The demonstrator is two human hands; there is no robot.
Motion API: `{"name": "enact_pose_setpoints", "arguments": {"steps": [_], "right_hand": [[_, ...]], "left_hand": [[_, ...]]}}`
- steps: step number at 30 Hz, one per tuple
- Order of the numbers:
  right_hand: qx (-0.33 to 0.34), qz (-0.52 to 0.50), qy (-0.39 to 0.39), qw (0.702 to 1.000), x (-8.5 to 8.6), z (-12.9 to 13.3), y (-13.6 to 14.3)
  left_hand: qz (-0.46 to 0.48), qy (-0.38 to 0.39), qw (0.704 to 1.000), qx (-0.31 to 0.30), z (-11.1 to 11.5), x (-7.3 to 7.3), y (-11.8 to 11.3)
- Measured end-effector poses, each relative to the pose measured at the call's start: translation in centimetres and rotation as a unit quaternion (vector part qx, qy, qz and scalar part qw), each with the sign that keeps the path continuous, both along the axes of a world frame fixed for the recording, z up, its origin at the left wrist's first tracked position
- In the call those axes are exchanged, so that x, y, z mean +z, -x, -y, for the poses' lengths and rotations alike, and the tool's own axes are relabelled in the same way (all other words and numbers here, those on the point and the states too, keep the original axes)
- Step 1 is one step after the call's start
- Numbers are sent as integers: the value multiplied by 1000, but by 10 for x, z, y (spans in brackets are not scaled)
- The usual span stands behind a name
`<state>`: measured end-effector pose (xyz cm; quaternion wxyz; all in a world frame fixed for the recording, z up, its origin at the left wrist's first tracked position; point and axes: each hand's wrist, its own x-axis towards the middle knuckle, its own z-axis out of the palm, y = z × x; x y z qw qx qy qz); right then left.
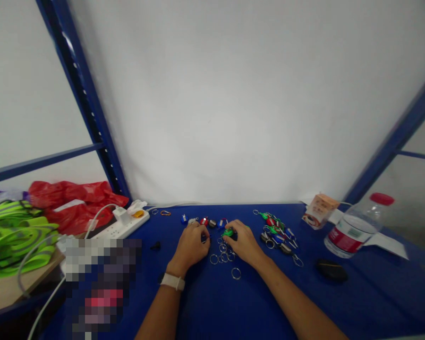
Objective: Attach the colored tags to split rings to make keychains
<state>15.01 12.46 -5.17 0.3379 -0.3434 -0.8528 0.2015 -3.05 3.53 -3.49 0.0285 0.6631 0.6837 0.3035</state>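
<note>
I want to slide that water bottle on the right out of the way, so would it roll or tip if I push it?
The water bottle lies on its side on the blue cloth, so it cannot tip, but its round body would probably roll. It looks like clear thin plastic, likely light and a bit squashy. The red cap appears on, so spilling seems unlikely.

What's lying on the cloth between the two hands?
Loose metal split rings lie between the left hand and right hand, seen in the head view.
</note>
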Motion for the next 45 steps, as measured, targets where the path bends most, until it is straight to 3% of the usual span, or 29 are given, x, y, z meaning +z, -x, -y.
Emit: {"name": "enact_pose_setpoints", "arguments": {"steps": [7, 15, 19, 23, 29, 38, 45], "right_hand": [[-27, 22, -1, 999, -4, -3, 2], [-7, -12, -13, 1000, -2, -12, -4], [-37, 24, -36, 998, -2, -18, -11], [-19, 61, -58, 996, -7, -24, -15], [61, 126, -54, 989, -14, -29, -15], [23, 212, -72, 974, -1, -30, -31], [58, 121, -48, 990, 8, -33, -36]], "left_hand": [[-10, 5, 1000, 4, -1, -1, -2], [8, 0, 1000, -3, 1, 0, -3], [18, -36, 999, -13, 1, 3, -6], [17, -68, 994, -82, 1, 5, -18], [-23, -33, 988, -148, 1, 0, -36], [-68, -13, 991, -110, 2, 0, -36], [-82, 0, 991, -104, -2, -6, -34]]}}
